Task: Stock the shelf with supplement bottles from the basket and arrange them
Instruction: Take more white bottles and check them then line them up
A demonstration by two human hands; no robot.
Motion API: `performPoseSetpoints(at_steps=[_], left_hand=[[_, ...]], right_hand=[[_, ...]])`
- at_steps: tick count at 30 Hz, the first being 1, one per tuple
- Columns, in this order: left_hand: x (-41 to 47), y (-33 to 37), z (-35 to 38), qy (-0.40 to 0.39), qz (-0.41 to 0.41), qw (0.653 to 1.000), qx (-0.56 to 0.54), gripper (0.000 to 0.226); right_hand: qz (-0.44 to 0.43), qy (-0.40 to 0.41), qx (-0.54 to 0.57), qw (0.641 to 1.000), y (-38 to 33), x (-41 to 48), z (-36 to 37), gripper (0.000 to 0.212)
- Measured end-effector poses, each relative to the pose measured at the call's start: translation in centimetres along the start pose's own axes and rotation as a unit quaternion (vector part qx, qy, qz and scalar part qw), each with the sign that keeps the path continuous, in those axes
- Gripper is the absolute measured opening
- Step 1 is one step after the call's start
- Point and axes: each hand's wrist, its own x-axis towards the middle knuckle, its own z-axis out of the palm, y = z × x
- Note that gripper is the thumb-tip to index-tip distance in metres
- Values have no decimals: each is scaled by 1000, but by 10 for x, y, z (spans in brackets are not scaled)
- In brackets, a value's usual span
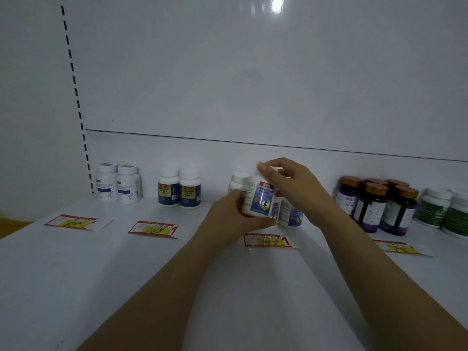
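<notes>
A white supplement bottle (259, 198) with a blue and white label is held just above the white shelf (126, 274), behind the "147" price tag (269, 240). My left hand (229, 219) grips its lower body from the left. My right hand (291, 183) covers its cap from above. More bottles of the same kind stand close by: one (238, 182) behind it and one (291, 214) to its right, partly hidden by my hands. The basket is out of view.
Along the back wall stand two pale-labelled white bottles (119, 183), two dark blue-labelled bottles (179, 188), several purple bottles with copper caps (377, 203) and green-labelled bottles (445, 211). Price tags (154, 229) lie flat on the shelf in front of each group.
</notes>
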Motion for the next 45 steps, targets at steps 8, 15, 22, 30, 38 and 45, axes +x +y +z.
performPoseSetpoints(at_steps=[8,15,22,30,38,45], left_hand=[[3,-3,3,-52,-31,997,-51,45],[1,2,1,-25,-6,999,-30,34],[0,1,4,-42,-33,996,-67,36],[-1,6,0,-26,-30,999,-28,37],[-1,12,-3,35,-19,999,-21,41],[-1,13,-5,-21,-41,993,-109,36]], right_hand=[[-6,-30,88,996,0,-5,1,19],[-13,8,75,997,3,-6,4,20],[16,-18,108,994,5,-6,4,24],[25,-17,194,981,7,-2,-5,22],[18,-23,131,991,7,-5,4,39],[26,-39,275,960,4,-2,-3,34]])
